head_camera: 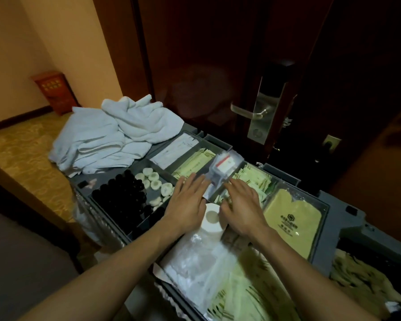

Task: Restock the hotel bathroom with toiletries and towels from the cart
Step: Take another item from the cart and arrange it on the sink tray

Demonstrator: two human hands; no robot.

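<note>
Counted are two hands, the left hand (185,202) and the right hand (241,205), one toilet roll (210,224), one clear packet (225,166), one door handle (245,112), one towel heap (109,137) and roughly eight soaps (153,184); the bottles (120,195) cannot be numbered.

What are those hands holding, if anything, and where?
Seemingly the clear packet, at its near end between the left hand and right hand; blur leaves the grip uncertain.

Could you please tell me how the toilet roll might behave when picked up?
The toilet roll is probably light and squashy, being wound paper round a hollow core. Standing on end, it likely stays put, but could roll if tipped sideways.
</note>
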